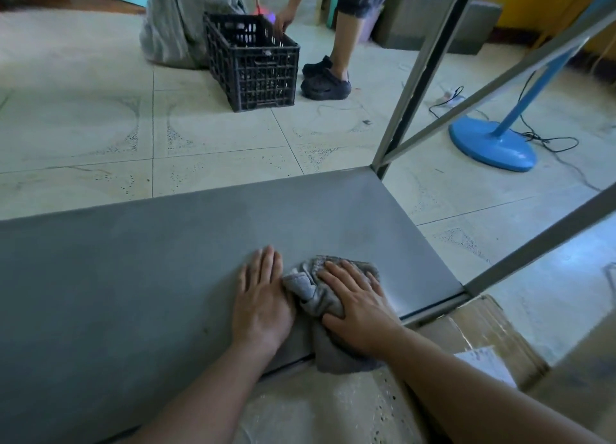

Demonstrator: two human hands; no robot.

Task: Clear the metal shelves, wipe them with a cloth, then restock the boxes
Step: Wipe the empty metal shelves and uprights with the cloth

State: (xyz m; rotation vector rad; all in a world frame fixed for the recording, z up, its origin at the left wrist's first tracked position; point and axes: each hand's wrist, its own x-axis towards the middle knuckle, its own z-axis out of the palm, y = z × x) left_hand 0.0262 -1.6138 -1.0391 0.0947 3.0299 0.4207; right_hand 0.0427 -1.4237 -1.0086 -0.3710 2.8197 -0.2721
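While the right hand's fingers (346, 277) lie spread and nearly straight on top of the grey cloth (320, 297), pressing it flat rather than clutching it, the cloth sits bunched on the metal shelf (133, 277) with its tail hanging over the near edge. Just beside it the left hand (263, 297) rests palm down on the bare metal, fingers straight and together, holding nothing. Both hands are close to the shelf's right end. Its long axis runs left to right, so most of the surface lies to the left of the cloth, on the left hand's side, and looks duller there. A sweep that way would probably meet the left hand first. A cardboard box (483, 330) sits below the right corner, beside the frame's upright post (416, 77). Well beyond, on the tiled floor, are a black crate (256, 60), another person's shoe (326, 80) and a blue fan base (493, 143)
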